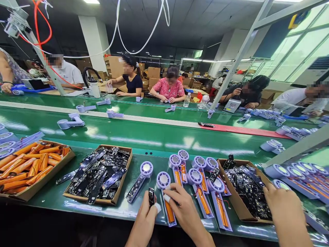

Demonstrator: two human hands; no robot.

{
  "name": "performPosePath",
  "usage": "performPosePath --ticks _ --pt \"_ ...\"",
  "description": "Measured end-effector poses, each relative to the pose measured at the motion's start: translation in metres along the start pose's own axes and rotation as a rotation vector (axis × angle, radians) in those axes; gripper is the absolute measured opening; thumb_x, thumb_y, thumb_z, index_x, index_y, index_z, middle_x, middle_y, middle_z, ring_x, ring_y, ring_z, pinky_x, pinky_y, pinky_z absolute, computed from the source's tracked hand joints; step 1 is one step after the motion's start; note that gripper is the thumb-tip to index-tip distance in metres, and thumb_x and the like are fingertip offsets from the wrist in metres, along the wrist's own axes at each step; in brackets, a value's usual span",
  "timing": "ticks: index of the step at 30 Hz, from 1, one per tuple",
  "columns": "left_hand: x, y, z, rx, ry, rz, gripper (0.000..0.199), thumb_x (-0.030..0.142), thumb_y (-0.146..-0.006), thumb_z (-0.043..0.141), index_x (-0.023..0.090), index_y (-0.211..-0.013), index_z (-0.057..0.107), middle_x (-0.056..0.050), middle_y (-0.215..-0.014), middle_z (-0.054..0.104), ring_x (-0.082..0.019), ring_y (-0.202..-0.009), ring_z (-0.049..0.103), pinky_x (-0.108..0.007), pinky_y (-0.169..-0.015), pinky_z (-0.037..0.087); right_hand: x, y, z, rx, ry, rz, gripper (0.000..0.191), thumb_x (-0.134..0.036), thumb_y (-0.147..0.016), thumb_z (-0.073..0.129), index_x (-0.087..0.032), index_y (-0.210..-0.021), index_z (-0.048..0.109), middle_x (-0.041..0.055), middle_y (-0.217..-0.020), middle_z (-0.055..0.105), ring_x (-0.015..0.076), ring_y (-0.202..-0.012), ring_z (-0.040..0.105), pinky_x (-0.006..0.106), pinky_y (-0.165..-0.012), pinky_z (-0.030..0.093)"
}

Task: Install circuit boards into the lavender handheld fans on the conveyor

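My left hand (146, 216) pinches a small black circuit board (151, 196) upright between thumb and fingers; a white covering wraps its thumb tip. Just right of it, my right hand (186, 209), also with a white finger covering, bends its fingers over the handle of a lilac handheld fan (163, 179). An orange-wrapped battery (169, 212) lies in that open handle, and the fingertips are partly hidden. To the left lies another fan (146, 168) with a circuit board (135, 188) along its handle. Several opened fans (194, 176) with orange batteries lie to the right.
A co-worker's hand (285, 207) reaches to a carton of circuit boards (246, 192) at right. Left stand another circuit-board carton (128, 168) and a carton of orange batteries (33, 168). Beyond runs a green conveyor (144, 133) with fans and a cutter knife (206, 125); several people sit opposite.
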State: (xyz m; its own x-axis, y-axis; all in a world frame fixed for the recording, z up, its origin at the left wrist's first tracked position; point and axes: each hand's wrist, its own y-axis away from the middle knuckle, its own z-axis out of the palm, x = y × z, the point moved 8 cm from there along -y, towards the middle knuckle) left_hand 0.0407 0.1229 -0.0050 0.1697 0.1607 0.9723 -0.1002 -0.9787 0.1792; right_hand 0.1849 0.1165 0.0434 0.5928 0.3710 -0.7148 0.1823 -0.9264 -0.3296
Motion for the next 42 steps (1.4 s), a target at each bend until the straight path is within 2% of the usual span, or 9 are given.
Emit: performPosePath --ticks 8,13,16,22,28,31,33,36,42 --pt "-0.007 0.001 0.009 -0.108 -0.080 -0.061 0.032 0.044 -0.094 0.034 0.022 -0.112 0.050 -0.007 -0.111 0.064 -0.021 -0.103 0.059 -0.032 -0.092 0.042 0.004 0.009 0.017 0.029 -0.045 0.030 0.028 -0.011 -0.093 0.048 -0.024 -0.117 0.056 0.0023 -0.091 0.062 0.0172 -0.080 0.061 0.029 -0.074 0.050" --pt "-0.006 -0.006 0.009 -0.066 0.052 -0.039 0.036 0.050 -0.081 0.057 0.019 -0.098 0.060 -0.007 -0.098 0.067 -0.024 -0.100 0.058 -0.030 -0.088 0.044 -0.003 0.012 0.023 -0.037 -0.056 0.003 0.038 -0.005 -0.090 0.046 -0.028 -0.119 0.050 0.0017 -0.104 0.062 0.0175 -0.091 0.060 0.030 -0.082 0.049" --pt "0.003 -0.004 0.009 -0.111 0.123 -0.022 0.032 0.051 -0.079 0.062 0.018 -0.080 0.060 -0.001 -0.076 0.063 -0.018 -0.075 0.057 -0.025 -0.068 0.045 -0.011 0.013 0.025 -0.109 -0.068 -0.020 0.040 -0.004 -0.091 0.044 -0.029 -0.121 0.049 0.0025 -0.109 0.060 0.0177 -0.096 0.059 0.030 -0.084 0.049" --pt "-0.016 0.005 0.012 -0.185 0.266 -0.274 0.045 0.063 -0.076 0.059 0.019 -0.073 0.049 0.012 -0.051 0.033 -0.004 -0.041 0.016 -0.019 -0.039 0.011 -0.014 0.015 0.026 -0.099 0.025 -0.035 0.035 -0.002 -0.091 0.040 -0.025 -0.111 0.057 0.0052 -0.100 0.057 0.0197 -0.092 0.058 0.033 -0.080 0.050" --pt "-0.028 0.016 0.014 -0.254 0.396 -0.427 0.034 0.056 -0.082 0.052 0.025 -0.096 0.047 0.009 -0.071 0.046 -0.002 -0.043 0.017 -0.017 -0.042 0.004 -0.010 0.014 0.020 0.040 0.050 -0.026 0.032 -0.003 -0.091 0.041 -0.023 -0.107 0.060 0.0059 -0.098 0.055 0.0197 -0.089 0.057 0.033 -0.078 0.050" --pt "-0.032 0.016 0.008 -0.218 0.278 -0.356 0.029 0.051 -0.088 0.042 0.026 -0.101 0.049 0.008 -0.070 0.046 -0.004 -0.043 0.024 -0.017 -0.040 0.008 -0.011 0.012 0.017 0.052 0.099 -0.021 0.031 -0.002 -0.090 0.041 -0.022 -0.105 0.059 0.0061 -0.099 0.056 0.0200 -0.090 0.057 0.034 -0.079 0.049" --pt "-0.026 0.013 0.000 -0.132 0.121 -0.206 0.030 0.049 -0.090 0.042 0.023 -0.097 0.055 0.005 -0.069 0.050 -0.008 -0.048 0.038 -0.017 -0.041 0.025 -0.013 0.010 0.016 0.034 0.136 -0.021 0.030 -0.003 -0.090 0.041 -0.022 -0.104 0.059 0.0065 -0.099 0.057 0.0206 -0.090 0.057 0.034 -0.079 0.050" --pt "-0.004 0.012 -0.006 -0.054 -0.119 0.064 0.031 0.044 -0.091 0.045 0.019 -0.091 0.064 -0.003 -0.078 0.062 -0.018 -0.072 0.056 -0.027 -0.066 0.047 -0.017 0.008 0.017 -0.005 0.193 -0.021 0.027 -0.003 -0.090 0.041 -0.021 -0.102 0.058 0.0067 -0.096 0.057 0.0216 -0.087 0.057 0.035 -0.076 0.050" --pt "0.013 0.015 -0.003 -0.066 -0.342 0.245 0.031 0.030 -0.095 0.041 0.019 -0.107 0.067 -0.011 -0.099 0.069 -0.025 -0.093 0.063 -0.038 -0.085 0.049 -0.020 0.007 0.018 -0.014 0.309 -0.026 0.026 -0.003 -0.089 0.042 -0.021 -0.099 0.057 0.0059 -0.094 0.057 0.0219 -0.084 0.057 0.035 -0.074 0.048"
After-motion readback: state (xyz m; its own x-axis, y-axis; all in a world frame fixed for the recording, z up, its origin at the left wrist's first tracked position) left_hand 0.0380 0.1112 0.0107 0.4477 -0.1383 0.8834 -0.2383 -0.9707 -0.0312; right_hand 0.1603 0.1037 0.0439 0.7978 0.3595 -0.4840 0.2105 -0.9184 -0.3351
